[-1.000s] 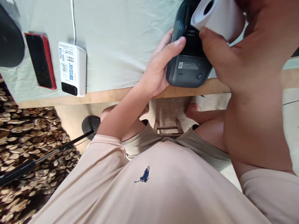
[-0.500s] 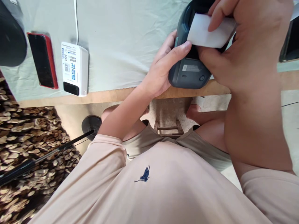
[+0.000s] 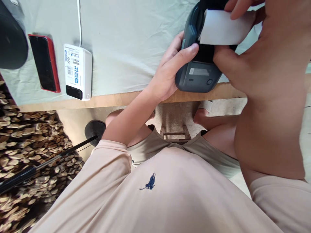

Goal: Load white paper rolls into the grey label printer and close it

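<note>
Nearest the camera is the person's pale shirt, and past it the knees either side of a wooden stool. The floor on the left is covered in wood chips, with a black rod lying across them.

At the front edge of the bench stands a dark grey printer, its near end just over the wooden lip. The left hand is closed on the printer's left flank, thumb across the top and fingers wrapped behind. The right hand comes in from the right and higher. Its fingers and thumb pinch a white paper roll from far and near.

The roll sits right over the printer's dark open top, beyond the button panel. Its long axis runs left to right across the printer's width. Whether it rests in the cavity or hangs just above it cannot be told. The right hand is the only one on the roll, and the left thumb tip lies just beside the roll's left end.

Room is tight on the right, where the forearm fills the view. To the left a wide stretch of pale cloth separates the printer from a white power bank with its cable, a red-cased phone and a dark round object in the corner
</note>
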A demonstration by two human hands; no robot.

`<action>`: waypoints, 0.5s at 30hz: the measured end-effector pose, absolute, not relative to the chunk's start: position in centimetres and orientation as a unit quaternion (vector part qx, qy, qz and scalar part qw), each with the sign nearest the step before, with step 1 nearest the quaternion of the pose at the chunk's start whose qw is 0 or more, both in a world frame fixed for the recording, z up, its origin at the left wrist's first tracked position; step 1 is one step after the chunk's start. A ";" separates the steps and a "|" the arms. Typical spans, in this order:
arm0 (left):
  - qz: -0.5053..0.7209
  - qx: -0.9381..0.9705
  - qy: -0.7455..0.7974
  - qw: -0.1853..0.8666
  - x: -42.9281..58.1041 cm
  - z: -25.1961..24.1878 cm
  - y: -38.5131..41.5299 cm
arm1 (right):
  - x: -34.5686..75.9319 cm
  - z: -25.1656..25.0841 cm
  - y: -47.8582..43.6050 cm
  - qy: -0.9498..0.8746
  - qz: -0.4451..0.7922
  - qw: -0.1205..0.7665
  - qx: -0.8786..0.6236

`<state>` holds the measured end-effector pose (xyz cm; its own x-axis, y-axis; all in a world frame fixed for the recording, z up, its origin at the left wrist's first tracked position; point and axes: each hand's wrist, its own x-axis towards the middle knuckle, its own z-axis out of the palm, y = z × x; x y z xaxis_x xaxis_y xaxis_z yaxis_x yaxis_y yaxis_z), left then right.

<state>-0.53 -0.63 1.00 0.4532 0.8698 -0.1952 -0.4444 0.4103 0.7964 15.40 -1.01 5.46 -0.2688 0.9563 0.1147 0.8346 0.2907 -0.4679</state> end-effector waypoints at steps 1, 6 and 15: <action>0.418 0.343 0.309 0.783 -0.5 1.1 -0.6 | 15.3 5.5 -1.1 -0.781 0.153 0.188 -0.575; 0.424 0.337 0.304 0.784 -0.5 1.2 -0.6 | 14.7 5.6 -1.1 -0.782 0.116 0.144 -0.595; 0.432 0.327 0.308 0.782 -0.4 1.0 -0.7 | 15.0 5.4 -0.7 -0.779 0.130 0.136 -0.598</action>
